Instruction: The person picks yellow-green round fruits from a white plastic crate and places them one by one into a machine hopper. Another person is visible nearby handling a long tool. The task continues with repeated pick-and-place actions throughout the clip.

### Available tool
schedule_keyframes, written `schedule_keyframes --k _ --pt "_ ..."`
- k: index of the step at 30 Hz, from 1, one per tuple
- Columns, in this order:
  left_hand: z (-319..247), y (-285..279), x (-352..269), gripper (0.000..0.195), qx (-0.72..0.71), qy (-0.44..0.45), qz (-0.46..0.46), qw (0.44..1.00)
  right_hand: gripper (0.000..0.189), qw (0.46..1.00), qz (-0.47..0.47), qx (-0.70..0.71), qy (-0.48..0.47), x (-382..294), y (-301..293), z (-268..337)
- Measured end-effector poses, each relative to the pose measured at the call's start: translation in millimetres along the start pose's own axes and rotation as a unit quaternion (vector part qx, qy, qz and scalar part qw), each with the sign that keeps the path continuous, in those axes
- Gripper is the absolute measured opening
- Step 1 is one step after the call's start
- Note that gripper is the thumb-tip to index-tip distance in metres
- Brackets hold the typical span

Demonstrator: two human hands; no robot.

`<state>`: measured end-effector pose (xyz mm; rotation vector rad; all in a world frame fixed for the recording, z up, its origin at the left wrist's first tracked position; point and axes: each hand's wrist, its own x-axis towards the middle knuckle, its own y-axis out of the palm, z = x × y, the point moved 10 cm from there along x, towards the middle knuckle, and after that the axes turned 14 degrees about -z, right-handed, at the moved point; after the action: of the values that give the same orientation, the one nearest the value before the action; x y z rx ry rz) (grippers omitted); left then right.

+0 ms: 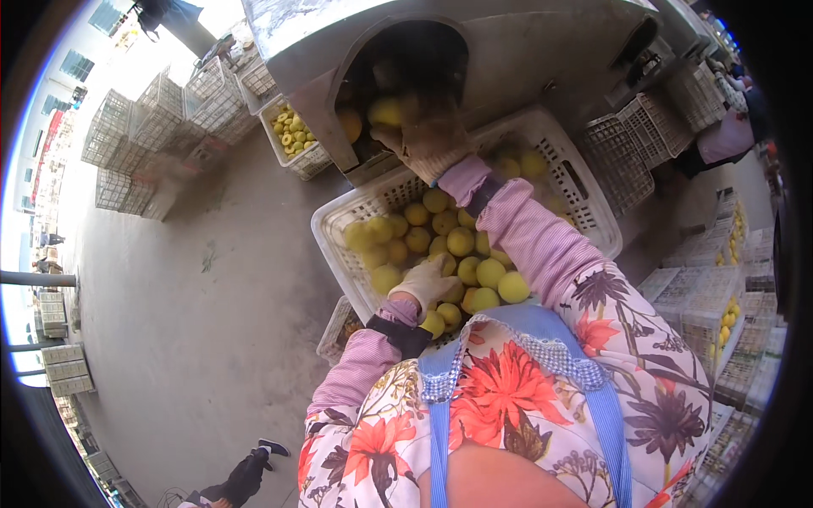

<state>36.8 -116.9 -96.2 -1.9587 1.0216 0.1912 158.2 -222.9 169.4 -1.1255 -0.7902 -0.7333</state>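
A white plastic crate (336,216) stands before me, with many round yellow-green fruits, apparently yellow peaches (460,241), inside. My left hand (425,280), in a pale glove, reaches down among them, its fingers against one peach; whether it grips that fruit is not clear. Beyond the crate is a metal machine (527,57) with a dark arched opening (406,60). My right hand (432,136), gloved and blurred, is at this opening. One yellow peach (385,112) lies right by its fingertips, and an orange-toned peach (350,125) sits at the opening's left side.
Left of the machine, a white crate (305,162) holds halved peaches. Stacked crates (146,127) stand farther left, others (625,152) to the right. More crates with yellow fruit (727,317) fill the far right. A person's leg (244,473) shows at lower left.
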Motion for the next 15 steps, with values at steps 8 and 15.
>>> schedule_keyframes --k 8,15 --pt "-26.5 55.6 -12.7 0.046 0.247 0.111 0.039 0.962 0.039 0.990 0.111 0.078 -0.032 23.9 -5.7 -25.6" --pt "6.2 63.5 -1.2 0.075 0.262 0.007 0.050 0.964 0.040 0.793 0.608 -0.030 -0.035 -244.0 41.8 -48.8"
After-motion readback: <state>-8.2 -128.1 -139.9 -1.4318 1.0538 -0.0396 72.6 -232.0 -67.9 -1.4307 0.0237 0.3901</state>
